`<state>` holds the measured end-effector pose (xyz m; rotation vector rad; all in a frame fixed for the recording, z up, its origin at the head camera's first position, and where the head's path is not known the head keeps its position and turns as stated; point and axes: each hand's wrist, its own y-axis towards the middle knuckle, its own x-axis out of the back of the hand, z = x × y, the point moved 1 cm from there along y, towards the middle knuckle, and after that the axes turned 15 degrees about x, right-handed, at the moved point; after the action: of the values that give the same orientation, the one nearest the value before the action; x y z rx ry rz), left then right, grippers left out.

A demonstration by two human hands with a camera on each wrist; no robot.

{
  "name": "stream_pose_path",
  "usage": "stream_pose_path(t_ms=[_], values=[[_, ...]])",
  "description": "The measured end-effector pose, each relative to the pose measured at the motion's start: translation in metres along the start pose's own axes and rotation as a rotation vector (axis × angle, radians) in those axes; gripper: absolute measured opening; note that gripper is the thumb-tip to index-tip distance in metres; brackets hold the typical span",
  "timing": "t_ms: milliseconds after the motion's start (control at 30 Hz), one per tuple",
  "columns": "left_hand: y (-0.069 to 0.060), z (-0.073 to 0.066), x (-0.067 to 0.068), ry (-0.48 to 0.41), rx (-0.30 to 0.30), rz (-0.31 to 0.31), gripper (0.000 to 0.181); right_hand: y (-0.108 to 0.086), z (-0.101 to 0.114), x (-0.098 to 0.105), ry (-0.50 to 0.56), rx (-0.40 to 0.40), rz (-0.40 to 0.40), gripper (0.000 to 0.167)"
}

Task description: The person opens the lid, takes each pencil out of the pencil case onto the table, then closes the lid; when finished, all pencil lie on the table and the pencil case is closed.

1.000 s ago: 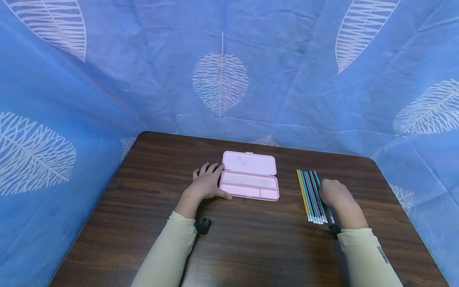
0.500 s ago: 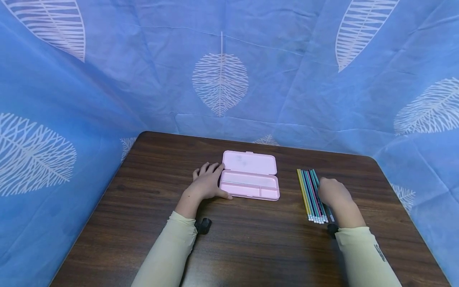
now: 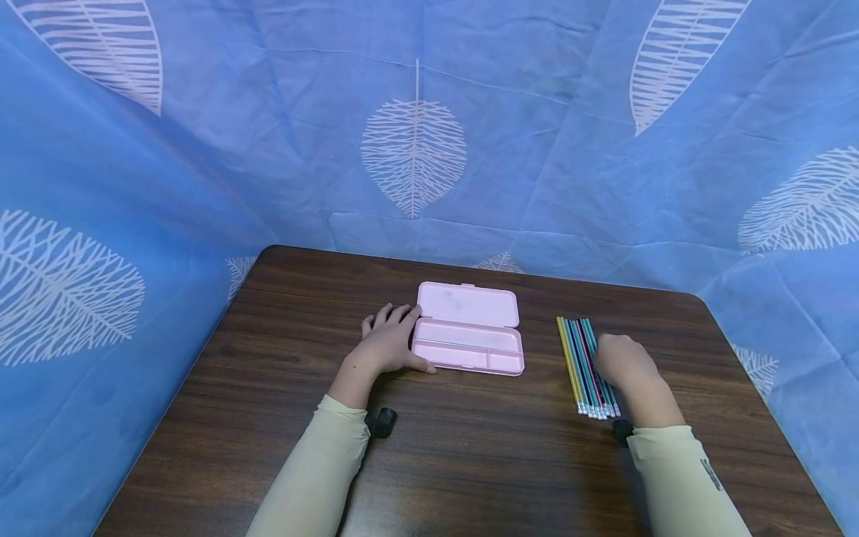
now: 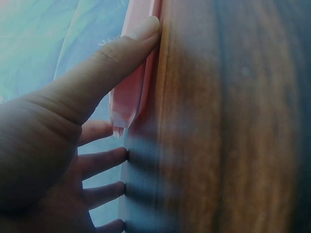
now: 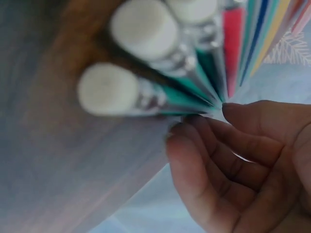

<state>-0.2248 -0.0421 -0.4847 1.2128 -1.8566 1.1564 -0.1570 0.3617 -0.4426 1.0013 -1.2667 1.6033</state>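
A pink pencil case (image 3: pixel 467 304) lies open on the table, its lid folded back and its lower tray split into compartments. My left hand (image 3: pixel 385 352) rests at its left end with the fingers spread. In the left wrist view the thumb (image 4: pixel 104 68) presses along the case's front side, and the index fingertip is at its end. Right of the case lies a row of several pencils (image 3: pixel 581 365), white erasers toward me. My right hand (image 3: pixel 627 363) is at the row's right side. Its curled fingers and thumb pinch the outermost pencil (image 5: pixel 108 89); the head view hides the fingertips.
The dark wooden table (image 3: pixel 483 462) has rounded far corners. Behind and beside it hangs a blue cloth (image 3: pixel 282 134) with white leaf prints. A small black wrist camera (image 3: pixel 381 423) sits under the left sleeve's cuff.
The outermost pencil has shifted left against the row, closing the gap at its eraser end. My right hand has moved slightly with it. The left hand and the case stay put.
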Motion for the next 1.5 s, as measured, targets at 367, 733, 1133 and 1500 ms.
stream_pose_path(t_ms=[367, 733, 1133, 1500], values=[[0.000, 0.000, 0.000, -0.008, 0.000, -0.001, 0.123, 0.004, 0.020, 0.008, -0.081, 0.063, -0.094, 0.043], [0.000, 0.001, -0.001, -0.013, -0.001, 0.005, 0.124, 0.030, 0.072, 0.006, -0.083, 0.187, -0.238, 0.035], [0.002, 0.002, -0.002, 0.009, 0.003, 0.008, 0.123, 0.060, 0.137, -0.004, 0.005, 0.415, -0.142, 0.023], [0.002, 0.001, -0.003, 0.014, 0.004, -0.002, 0.124, 0.080, 0.163, -0.013, 0.055, 0.562, 0.015, 0.018]])
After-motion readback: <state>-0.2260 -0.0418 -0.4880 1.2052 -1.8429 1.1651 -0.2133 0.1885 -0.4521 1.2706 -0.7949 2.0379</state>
